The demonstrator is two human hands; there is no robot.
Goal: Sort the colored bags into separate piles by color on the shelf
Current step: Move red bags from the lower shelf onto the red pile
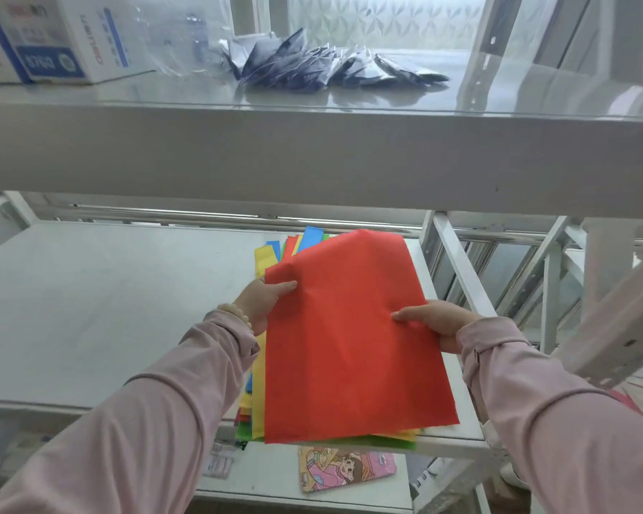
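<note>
Watching from my end: over the middle shelf (108, 309), the left hand (262, 302) was pinching the left edge of the red bag (349, 346), thumb on top, just above the mixed pile (262, 257). The right hand (435, 320) clamped the right edge likewise. It looked feather-light and floppy (thin fabric, I'd guess), so gripping both edges seemed best.
</note>
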